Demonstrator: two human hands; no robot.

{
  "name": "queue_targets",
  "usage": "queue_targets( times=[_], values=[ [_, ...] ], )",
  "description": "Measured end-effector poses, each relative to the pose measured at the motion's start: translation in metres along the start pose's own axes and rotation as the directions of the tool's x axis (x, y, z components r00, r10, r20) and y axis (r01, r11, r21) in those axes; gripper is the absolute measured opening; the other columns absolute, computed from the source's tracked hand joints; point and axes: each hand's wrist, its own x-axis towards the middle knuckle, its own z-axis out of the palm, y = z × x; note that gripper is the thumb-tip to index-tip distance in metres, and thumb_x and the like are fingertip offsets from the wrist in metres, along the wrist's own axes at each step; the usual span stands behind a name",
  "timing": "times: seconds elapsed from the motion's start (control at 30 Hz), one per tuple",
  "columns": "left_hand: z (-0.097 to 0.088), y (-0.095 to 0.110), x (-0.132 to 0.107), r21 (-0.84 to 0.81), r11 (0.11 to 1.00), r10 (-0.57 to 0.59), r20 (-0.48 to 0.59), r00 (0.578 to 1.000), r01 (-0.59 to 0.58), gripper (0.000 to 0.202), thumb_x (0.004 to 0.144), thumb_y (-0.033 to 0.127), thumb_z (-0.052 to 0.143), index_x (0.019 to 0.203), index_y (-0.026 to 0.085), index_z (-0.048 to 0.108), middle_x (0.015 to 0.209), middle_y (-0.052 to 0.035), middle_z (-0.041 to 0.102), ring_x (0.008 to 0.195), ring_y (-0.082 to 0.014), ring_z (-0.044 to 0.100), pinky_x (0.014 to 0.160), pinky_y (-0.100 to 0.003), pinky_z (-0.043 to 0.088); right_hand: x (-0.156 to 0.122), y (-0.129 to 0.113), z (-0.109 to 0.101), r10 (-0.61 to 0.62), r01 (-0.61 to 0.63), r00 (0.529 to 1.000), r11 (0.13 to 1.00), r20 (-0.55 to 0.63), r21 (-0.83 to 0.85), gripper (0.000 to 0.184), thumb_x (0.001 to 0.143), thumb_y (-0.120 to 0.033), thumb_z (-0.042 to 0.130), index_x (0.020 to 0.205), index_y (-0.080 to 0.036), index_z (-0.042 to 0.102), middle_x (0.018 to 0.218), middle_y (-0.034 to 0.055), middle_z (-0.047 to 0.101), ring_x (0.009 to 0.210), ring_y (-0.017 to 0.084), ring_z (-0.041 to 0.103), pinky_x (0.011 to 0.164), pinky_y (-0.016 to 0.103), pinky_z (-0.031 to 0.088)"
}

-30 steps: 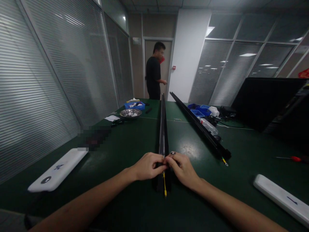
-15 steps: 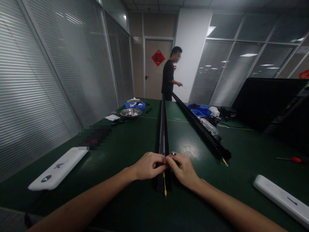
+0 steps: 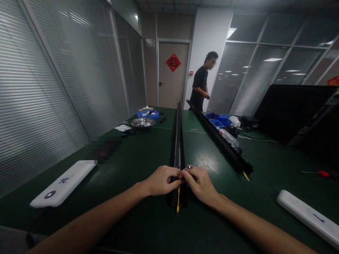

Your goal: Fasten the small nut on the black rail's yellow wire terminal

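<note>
A long black channel-shaped rail [image 3: 178, 141] runs away from me along the green table. Over its near part my left hand [image 3: 164, 180] is closed in a pinch, the thumb against the fingers. My right hand [image 3: 199, 183], with a ring on one finger, pinches right beside it, and the two sets of fingertips meet. What lies between the fingertips is hidden. From under them a yellow wire [image 3: 178, 199] with a terminal at its end comes out toward me and lies along the rail's near end.
A second black rail [image 3: 219, 139] lies slanting at the right, a yellow lead [image 3: 245, 175] at its near end. Beyond it are blue bins [image 3: 224, 120] and a plastic bottle [image 3: 229, 137]. A metal bowl [image 3: 143, 122], white cases [image 3: 65, 183] and a screwdriver [image 3: 323, 173] lie about. A person [image 3: 200, 84] stands at the far end.
The person at the far end has moved to the right and leans forward more. The yellow wire's free end has swung slightly left. My hands stay in nearly the same pinch.
</note>
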Motion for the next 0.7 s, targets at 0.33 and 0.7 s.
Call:
queue_targets(
  times=[0.33, 0.7],
  values=[
    [0.0007, -0.0042, -0.0004, 0.003, 1.0, 0.002, 0.004, 1.0, -0.002, 0.017, 0.098, 0.028, 0.058, 0.087, 0.016, 0.063, 0.077, 0.0005, 0.058, 0.064, -0.0117, 0.052, 0.06, -0.021, 0.037, 0.0062, 0.0012, -0.0072, -0.011, 0.004, 0.993, 0.998, 0.118, 0.055, 0.038, 0.109, -0.033, 0.045, 0.083, -0.017, 0.069, 0.079, 0.0027, 0.066, 0.072, 0.016, 0.063, 0.07, 0.027, 0.048],
    [-0.0004, 0.0007, 0.0008, -0.004, 1.0, 0.004, -0.011, 1.0, -0.004, 0.019, 0.098, 0.027, 0.055, 0.088, 0.015, 0.066, 0.08, -0.0011, 0.061, 0.066, -0.0122, 0.053, 0.062, -0.021, 0.039, 0.0025, 0.0025, -0.0023, 0.028, -0.026, 0.998, 0.999, 0.064, -0.032, 0.038, 0.108, -0.032, 0.047, 0.078, -0.017, 0.066, 0.072, 0.0016, 0.063, 0.065, 0.015, 0.058, 0.063, 0.026, 0.043]
  ],
)
